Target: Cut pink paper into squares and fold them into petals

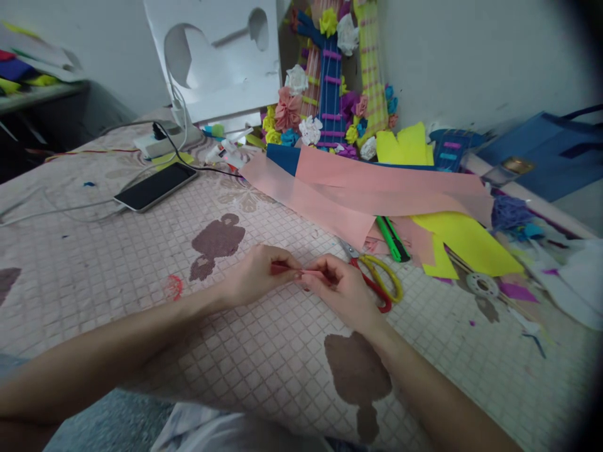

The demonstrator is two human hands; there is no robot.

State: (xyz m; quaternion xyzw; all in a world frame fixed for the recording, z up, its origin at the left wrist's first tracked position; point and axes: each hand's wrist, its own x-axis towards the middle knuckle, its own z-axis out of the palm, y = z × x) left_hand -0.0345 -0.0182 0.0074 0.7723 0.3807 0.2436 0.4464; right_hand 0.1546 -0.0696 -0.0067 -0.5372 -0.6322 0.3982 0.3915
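Note:
Between both hands is a narrow pink paper strip (311, 272), mostly covered by the fingers. My left hand (259, 273) pinches its left end, and my right hand (340, 285) pinches it from the right, with the fingertips almost meeting. Just beyond my right hand lie scissors (394, 285) with one yellow and one red handle, partly hidden by the hand. A green utility knife (392, 240) rests behind them, by large pink paper sheets (339, 198).
A phone (156, 186) with cables lies at the left, near a power strip (162, 143). Yellow paper (471, 238) and scraps cover the right side. Paper-flowered guitar models (332, 94) and a white foam panel (221, 63) stand against the wall. A blue bag (551, 154) is far right.

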